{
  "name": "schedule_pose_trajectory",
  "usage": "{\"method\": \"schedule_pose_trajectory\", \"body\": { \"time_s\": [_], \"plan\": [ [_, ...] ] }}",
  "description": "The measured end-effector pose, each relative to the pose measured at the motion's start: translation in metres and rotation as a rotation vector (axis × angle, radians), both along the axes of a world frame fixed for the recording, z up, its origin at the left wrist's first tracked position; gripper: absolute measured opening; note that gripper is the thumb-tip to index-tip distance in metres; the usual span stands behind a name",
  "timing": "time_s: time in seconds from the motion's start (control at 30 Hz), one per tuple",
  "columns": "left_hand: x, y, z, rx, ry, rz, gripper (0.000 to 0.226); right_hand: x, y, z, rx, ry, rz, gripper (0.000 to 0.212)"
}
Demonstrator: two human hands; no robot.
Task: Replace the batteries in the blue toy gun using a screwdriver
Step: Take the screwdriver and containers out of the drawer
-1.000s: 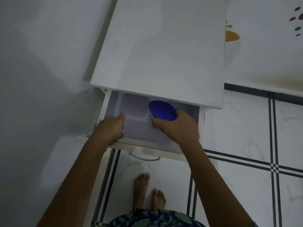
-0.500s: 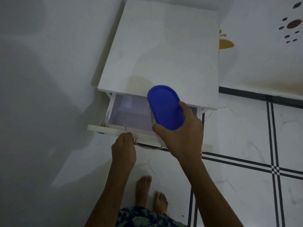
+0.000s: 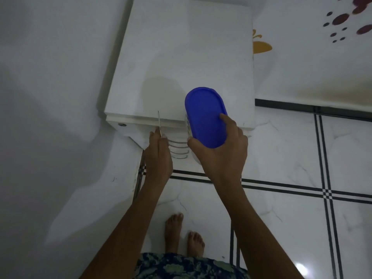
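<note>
Two bare hands work at the near edge of a white drawer cabinet (image 3: pixel 181 63) that stands against a pale wall. The right hand (image 3: pixel 221 152) is wrapped around a container with a blue oval lid (image 3: pixel 204 117), thumb at the near end and forefinger pressed on the lid's right side; the container is held tilted above the cabinet's near right corner, and its pale slotted side shows just under the lid on the left. The left hand (image 3: pixel 159 154) is closed around a thin metal screwdriver (image 3: pixel 159 122), whose shaft points away from the person and crosses the cabinet's front edge; its handle is hidden in the fist. Curved metal drawer handles (image 3: pixel 179 150) show between the two hands. The blue toy gun cannot be seen anywhere in view. Below, two bare feet (image 3: pixel 184 234) stand on white floor tiles (image 3: pixel 291 158) with dark lines
</note>
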State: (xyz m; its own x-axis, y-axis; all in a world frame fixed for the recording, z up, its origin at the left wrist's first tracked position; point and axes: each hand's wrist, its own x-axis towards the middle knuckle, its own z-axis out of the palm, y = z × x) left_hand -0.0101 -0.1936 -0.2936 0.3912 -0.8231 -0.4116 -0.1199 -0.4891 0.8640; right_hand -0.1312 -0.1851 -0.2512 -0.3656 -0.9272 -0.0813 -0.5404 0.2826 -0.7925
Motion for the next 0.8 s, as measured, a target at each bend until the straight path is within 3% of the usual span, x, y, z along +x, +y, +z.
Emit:
{"method": "schedule_pose_trajectory", "body": {
  "time_s": [0.1,0.3,0.63,0.8],
  "plan": [
    [-0.006,-0.015,-0.001,0.013,-0.028,-0.025,0.045,-0.004,-0.004,-0.005,-0.006,-0.004,-0.022,0.084],
    [-0.003,-0.026,0.012,0.026,0.0,-0.045,0.032,-0.01,-0.005,0.004,0.012,-0.017,-0.079,0.083],
    [-0.034,-0.027,0.137,0.125,-0.134,-0.433,0.022,-0.058,0.04,0.1,-0.023,0.02,-0.254,0.083],
    [-0.075,0.0,0.21,0.074,-0.064,-0.612,0.02,-0.105,0.096,0.176,-0.059,0.029,-0.419,0.082]
  ]
}}
